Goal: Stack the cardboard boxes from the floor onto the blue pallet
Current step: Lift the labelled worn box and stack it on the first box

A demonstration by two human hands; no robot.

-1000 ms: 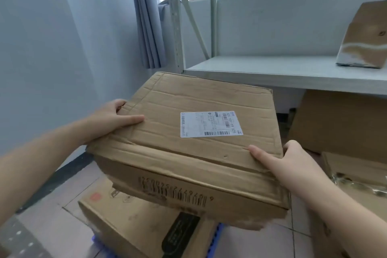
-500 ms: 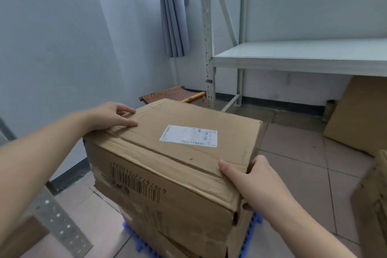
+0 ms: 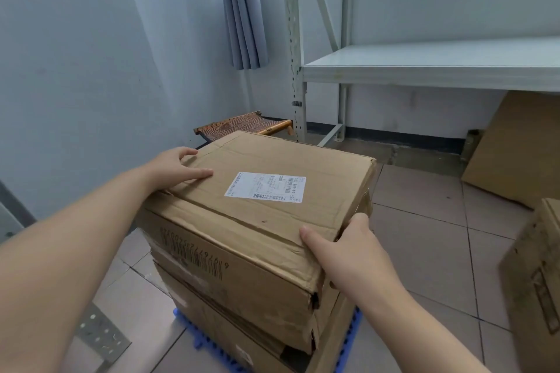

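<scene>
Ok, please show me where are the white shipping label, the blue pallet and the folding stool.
white shipping label (image 3: 265, 186): head view, label's centre.
blue pallet (image 3: 188, 327): head view, left edge.
folding stool (image 3: 239, 126): head view, woven seat.

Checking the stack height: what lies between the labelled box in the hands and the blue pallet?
In the head view, one more cardboard box lies between the labelled box and the blue pallet.

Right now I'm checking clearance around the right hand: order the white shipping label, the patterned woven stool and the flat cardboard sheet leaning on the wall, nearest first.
From the right hand:
1. White shipping label, on the held box top, up-left.
2. Patterned woven stool, behind the box, far left.
3. Flat cardboard sheet, against the far right wall.
</scene>
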